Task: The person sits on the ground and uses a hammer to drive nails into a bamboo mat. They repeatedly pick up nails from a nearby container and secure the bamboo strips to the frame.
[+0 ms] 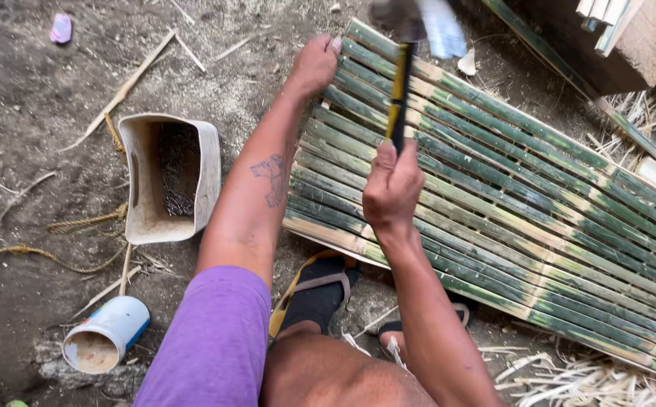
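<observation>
The bamboo slat panel [494,203] lies flat and largely assembled; left hand [314,66] presses its far corner, fingers flat, while right hand [392,188] clamps a raised hammer [402,75] (head blurred, probably mid-swing), so nailing appears unfinished.

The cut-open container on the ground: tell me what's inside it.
The cut-open container holds a dark heap that looks like nails, piled toward its lower end. Its near wall covers part of the bottom, so whatever lies there cannot be seen.
</observation>
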